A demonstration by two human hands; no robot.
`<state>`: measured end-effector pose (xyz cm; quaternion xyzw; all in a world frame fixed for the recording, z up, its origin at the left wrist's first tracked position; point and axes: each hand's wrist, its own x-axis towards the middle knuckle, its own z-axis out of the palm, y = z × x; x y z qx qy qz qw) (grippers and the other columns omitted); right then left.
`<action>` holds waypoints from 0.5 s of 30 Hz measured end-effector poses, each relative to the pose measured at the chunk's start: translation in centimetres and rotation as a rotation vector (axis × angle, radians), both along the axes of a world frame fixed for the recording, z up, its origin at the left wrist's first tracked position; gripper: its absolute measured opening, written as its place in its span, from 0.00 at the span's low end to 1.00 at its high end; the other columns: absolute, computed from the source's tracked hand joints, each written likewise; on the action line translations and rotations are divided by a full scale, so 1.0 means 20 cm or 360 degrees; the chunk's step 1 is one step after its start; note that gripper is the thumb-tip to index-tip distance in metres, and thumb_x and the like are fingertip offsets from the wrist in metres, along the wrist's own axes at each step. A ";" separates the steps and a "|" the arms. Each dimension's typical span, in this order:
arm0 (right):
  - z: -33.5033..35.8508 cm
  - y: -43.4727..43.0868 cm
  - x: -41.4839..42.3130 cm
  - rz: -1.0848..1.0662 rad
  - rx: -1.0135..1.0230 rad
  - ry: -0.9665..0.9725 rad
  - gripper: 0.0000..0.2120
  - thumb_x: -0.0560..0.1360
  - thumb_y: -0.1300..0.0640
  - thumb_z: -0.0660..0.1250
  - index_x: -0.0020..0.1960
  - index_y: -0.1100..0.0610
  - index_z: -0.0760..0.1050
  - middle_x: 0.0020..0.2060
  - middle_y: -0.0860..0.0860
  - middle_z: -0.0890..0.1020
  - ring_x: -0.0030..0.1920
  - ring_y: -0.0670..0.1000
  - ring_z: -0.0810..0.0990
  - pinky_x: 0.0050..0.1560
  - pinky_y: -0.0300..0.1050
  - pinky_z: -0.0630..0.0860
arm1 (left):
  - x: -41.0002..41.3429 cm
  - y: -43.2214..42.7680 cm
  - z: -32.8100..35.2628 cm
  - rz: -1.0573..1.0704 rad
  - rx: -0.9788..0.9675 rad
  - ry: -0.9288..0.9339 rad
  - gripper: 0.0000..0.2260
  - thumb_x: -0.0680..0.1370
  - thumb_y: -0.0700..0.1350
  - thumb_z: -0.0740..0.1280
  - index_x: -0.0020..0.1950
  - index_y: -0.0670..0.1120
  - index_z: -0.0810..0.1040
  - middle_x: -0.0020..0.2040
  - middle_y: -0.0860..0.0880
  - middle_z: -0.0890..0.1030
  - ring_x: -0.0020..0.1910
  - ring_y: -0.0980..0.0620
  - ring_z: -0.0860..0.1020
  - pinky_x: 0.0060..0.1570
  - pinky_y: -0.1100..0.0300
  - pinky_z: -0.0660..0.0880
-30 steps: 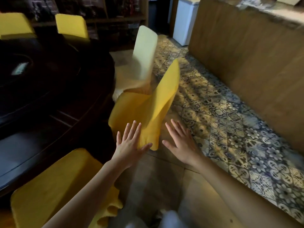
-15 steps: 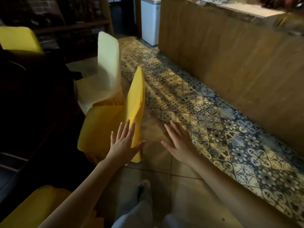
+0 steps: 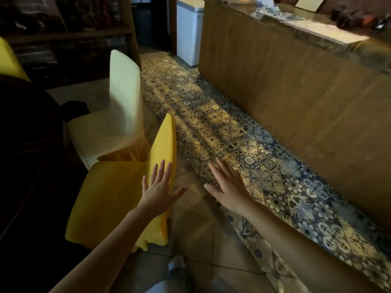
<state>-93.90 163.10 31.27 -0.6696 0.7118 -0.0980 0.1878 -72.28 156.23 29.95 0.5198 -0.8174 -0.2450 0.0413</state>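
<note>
Both arms stretch forward: the left hand [image 3: 161, 188] is flat with spread fingers in front of the backrest of the yellow chair [image 3: 110, 199], and I cannot tell if it touches. The right hand [image 3: 229, 185], also flat and spread, hovers over the patterned floor [image 3: 249, 144]. Farther behind stands a cream chair [image 3: 124, 92], a dark table [image 3: 27, 144] at left, a wooden counter [image 3: 296, 92] at right.

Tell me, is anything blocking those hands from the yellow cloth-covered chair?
Nothing visible does. The left hand lies in front of the yellow cloth-covered chair at its upright back; the right hand hovers open over floor tiles beside it, only air between.
</note>
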 end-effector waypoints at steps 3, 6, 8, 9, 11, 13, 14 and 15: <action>0.03 -0.30 -0.06 0.0033 -0.0034 0.0023 0.32 0.78 0.37 0.51 0.77 0.44 0.42 0.77 0.45 0.38 0.76 0.48 0.35 0.75 0.59 0.40 | -0.05 -0.21 -0.01 0.0037 0.0041 -0.0010 0.44 0.67 0.72 0.47 0.76 0.53 0.35 0.76 0.53 0.33 0.70 0.55 0.30 0.72 0.41 0.35; 0.04 -0.56 -0.10 0.0047 -0.0113 0.0040 0.33 0.78 0.37 0.51 0.77 0.44 0.42 0.77 0.46 0.39 0.76 0.50 0.36 0.75 0.58 0.41 | -0.08 -0.42 -0.03 0.0098 0.0070 -0.0031 0.44 0.67 0.72 0.47 0.76 0.53 0.35 0.76 0.52 0.33 0.74 0.52 0.32 0.71 0.41 0.36; 0.05 -0.66 -0.10 0.0085 -0.0117 0.0028 0.33 0.78 0.38 0.52 0.77 0.45 0.43 0.77 0.46 0.39 0.76 0.49 0.37 0.75 0.58 0.41 | -0.08 -0.50 -0.04 0.0136 0.0088 -0.0032 0.44 0.67 0.72 0.47 0.76 0.53 0.35 0.76 0.52 0.34 0.74 0.51 0.33 0.71 0.42 0.36; 0.04 -0.71 -0.10 0.0117 -0.0106 0.0010 0.32 0.79 0.38 0.52 0.77 0.45 0.43 0.77 0.47 0.40 0.76 0.49 0.37 0.75 0.58 0.41 | -0.09 -0.54 -0.05 0.0149 0.0096 -0.0040 0.44 0.67 0.72 0.47 0.76 0.52 0.35 0.76 0.52 0.34 0.75 0.51 0.34 0.71 0.42 0.35; 0.02 -0.81 -0.10 0.0190 -0.0082 -0.0011 0.32 0.79 0.38 0.53 0.77 0.45 0.44 0.77 0.47 0.40 0.76 0.48 0.37 0.75 0.59 0.41 | -0.10 -0.61 -0.06 0.0184 0.0110 -0.0075 0.44 0.68 0.72 0.48 0.76 0.52 0.36 0.76 0.52 0.34 0.75 0.50 0.34 0.71 0.42 0.36; -0.01 -0.93 -0.11 0.0270 -0.0043 -0.0026 0.33 0.78 0.38 0.53 0.77 0.45 0.44 0.77 0.47 0.40 0.76 0.49 0.37 0.75 0.60 0.43 | -0.10 -0.68 -0.06 0.0239 0.0146 -0.0105 0.43 0.70 0.71 0.50 0.76 0.52 0.36 0.77 0.51 0.35 0.75 0.50 0.35 0.71 0.43 0.36; -0.03 -1.00 -0.11 0.0320 -0.0023 -0.0030 0.33 0.78 0.37 0.54 0.77 0.45 0.45 0.77 0.47 0.40 0.76 0.49 0.37 0.75 0.61 0.43 | -0.10 -0.72 -0.07 0.0273 0.0170 -0.0115 0.42 0.71 0.70 0.51 0.76 0.52 0.36 0.77 0.51 0.35 0.75 0.50 0.35 0.71 0.43 0.36; -0.04 -1.06 -0.11 0.0379 -0.0003 -0.0028 0.34 0.77 0.37 0.54 0.77 0.45 0.45 0.77 0.47 0.40 0.76 0.49 0.37 0.74 0.62 0.43 | -0.09 -0.75 -0.07 0.0315 0.0189 -0.0122 0.41 0.73 0.69 0.52 0.76 0.53 0.36 0.77 0.51 0.36 0.75 0.50 0.35 0.71 0.43 0.36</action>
